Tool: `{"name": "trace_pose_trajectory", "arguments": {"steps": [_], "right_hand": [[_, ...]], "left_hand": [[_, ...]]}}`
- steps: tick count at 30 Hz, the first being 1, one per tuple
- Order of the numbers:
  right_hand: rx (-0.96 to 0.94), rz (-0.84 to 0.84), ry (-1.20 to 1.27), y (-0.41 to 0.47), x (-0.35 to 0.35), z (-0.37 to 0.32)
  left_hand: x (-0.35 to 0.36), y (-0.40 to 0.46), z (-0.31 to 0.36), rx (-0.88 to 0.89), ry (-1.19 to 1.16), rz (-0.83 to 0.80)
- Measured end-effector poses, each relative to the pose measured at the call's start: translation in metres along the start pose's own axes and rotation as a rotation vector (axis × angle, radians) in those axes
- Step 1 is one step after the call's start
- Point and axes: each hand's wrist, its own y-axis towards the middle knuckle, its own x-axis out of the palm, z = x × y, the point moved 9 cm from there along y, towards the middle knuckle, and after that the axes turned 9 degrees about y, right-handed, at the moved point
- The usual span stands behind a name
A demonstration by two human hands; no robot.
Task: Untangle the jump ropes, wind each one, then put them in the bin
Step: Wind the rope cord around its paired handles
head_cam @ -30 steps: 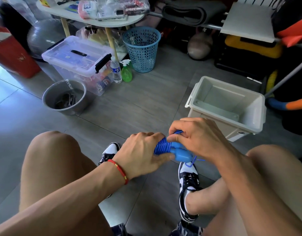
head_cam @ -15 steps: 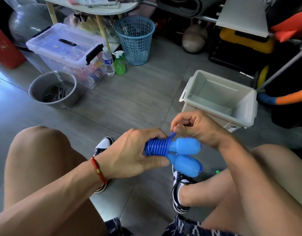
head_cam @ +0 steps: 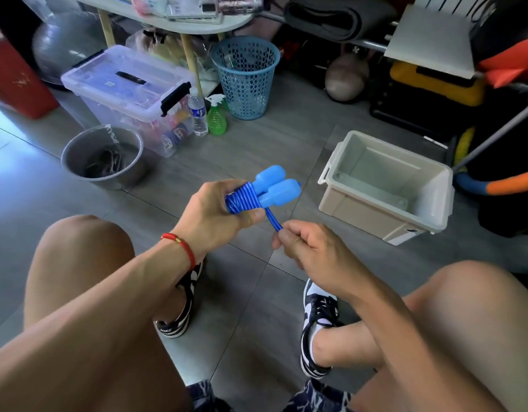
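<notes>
Jump rope (head_cam: pixel 250 197), blue, is wound around its two paired handles (head_cam: pixel 274 185), whose long axis tilts up toward the far right. A seated person's left hand (head_cam: pixel 218 215) grips the coiled end above the knees; the right hand (head_cam: pixel 310 248) pinches the loose rope tail just nearer. One open beige bin (head_cam: pixel 387 185) sits on the floor at right, with nothing between. Farther left: one metal bowl (head_cam: pixel 103 157), one blue basket (head_cam: pixel 246 77).
</notes>
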Motion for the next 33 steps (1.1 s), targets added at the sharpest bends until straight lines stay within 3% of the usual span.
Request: {"name": "trace_pose_trajectory", "arguments": {"steps": [4,8,12,14,17,21,26,33], "right_hand": [[0.081,0.066,-0.077,-0.004,0.000,0.005],[0.053,0.118,-0.393,-0.009,-0.002,-0.008],[-0.108,0.182,-0.787,-0.016,-0.010,-0.027],[-0.209,0.208,-0.846,-0.018,-0.018,-0.035],[-0.231,0.244,-0.780,-0.017,-0.035,-0.037],[-0.026,0.223,-0.579,-0.015,-0.052,-0.012],[0.103,-0.004,-0.138,-0.010,-0.051,0.007],[0.124,-0.150,-0.152,-0.006,-0.047,0.014]], "left_hand": [[0.000,-0.001,0.002,-0.037,0.318,0.070],[0.002,-0.005,0.012,-0.006,0.628,0.122],[0.026,-0.009,0.026,0.122,0.886,0.037],[0.039,-0.013,0.030,0.182,0.918,-0.042],[0.062,-0.026,0.038,0.335,0.901,-0.180],[0.071,-0.039,0.040,0.433,0.823,-0.293],[0.069,-0.047,0.044,0.426,0.705,-0.313],[0.077,-0.051,0.048,0.466,0.730,-0.361]]}}
